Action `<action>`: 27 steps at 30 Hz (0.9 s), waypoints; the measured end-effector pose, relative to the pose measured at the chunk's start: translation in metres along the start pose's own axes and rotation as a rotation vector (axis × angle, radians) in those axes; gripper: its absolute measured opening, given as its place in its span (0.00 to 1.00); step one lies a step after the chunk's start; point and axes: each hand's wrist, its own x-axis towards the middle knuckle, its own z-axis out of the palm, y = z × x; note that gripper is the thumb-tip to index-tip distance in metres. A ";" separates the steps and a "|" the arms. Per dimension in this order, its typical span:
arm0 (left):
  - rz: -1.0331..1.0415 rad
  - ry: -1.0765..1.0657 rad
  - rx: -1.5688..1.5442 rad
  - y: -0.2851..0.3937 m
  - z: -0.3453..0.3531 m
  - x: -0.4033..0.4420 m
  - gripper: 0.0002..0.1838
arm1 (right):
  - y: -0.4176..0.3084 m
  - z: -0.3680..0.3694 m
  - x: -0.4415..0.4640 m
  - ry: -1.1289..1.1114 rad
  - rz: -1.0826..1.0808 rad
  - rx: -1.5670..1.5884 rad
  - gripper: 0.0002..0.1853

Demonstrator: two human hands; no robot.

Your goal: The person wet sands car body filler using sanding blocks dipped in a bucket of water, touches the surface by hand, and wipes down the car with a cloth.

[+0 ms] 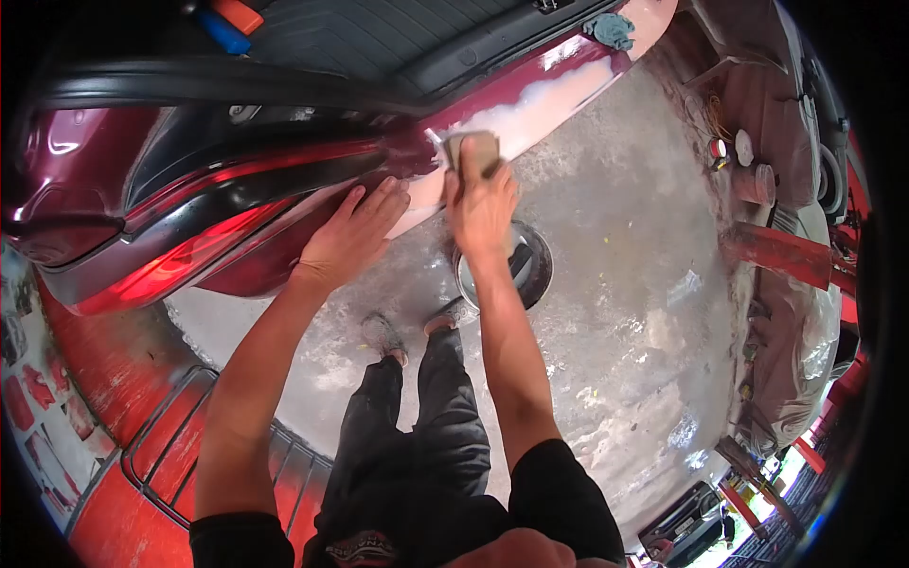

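- The dark red car [85,161] stands with its back open, leaving the bumper's upper edge within reach.
- The bumper [530,118] runs along the car's rear, patched milky white and pale pink, with dark red paint left along its upper side; the patches fade unevenly into one another.
- The bucket [544,284] sits on the floor just below the bumper, probably to keep its contents close to the hands.
- The left hand [355,232] rests flat, fingers slightly spread, at the bumper's left part, perhaps to brace the body or feel the surface.
- The right hand [485,204] pinches the pad between thumb and fingers, one finger laid along its top, seemingly to press evenly.
- The cloth [614,31], blue-grey and crumpled, lies atop the bumper's far right part.
- The pad [473,151] is brownish, blocky and blurred, apparently touching the bumper's upper edge.
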 end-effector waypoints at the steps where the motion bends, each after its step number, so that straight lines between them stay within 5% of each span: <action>1: 0.000 0.005 0.000 0.000 -0.001 -0.001 0.45 | 0.005 0.004 -0.011 0.054 -0.066 0.010 0.35; 9: 0.011 0.004 -0.056 0.010 -0.008 -0.016 0.44 | 0.004 0.005 -0.002 0.068 0.006 -0.082 0.32; 13: 0.000 0.002 -0.072 0.010 -0.003 -0.014 0.44 | 0.015 -0.007 -0.026 0.064 -0.143 -0.020 0.31; 17: 0.006 0.003 -0.070 0.012 -0.004 -0.015 0.44 | 0.019 0.002 0.037 0.090 0.001 -0.086 0.32; 21: 0.015 0.002 -0.071 0.009 -0.007 -0.012 0.43 | 0.009 0.006 -0.028 0.059 -0.041 -0.047 0.34; 27: 0.016 -0.024 -0.052 0.008 -0.008 -0.013 0.43 | 0.022 0.006 0.047 0.088 0.009 -0.072 0.32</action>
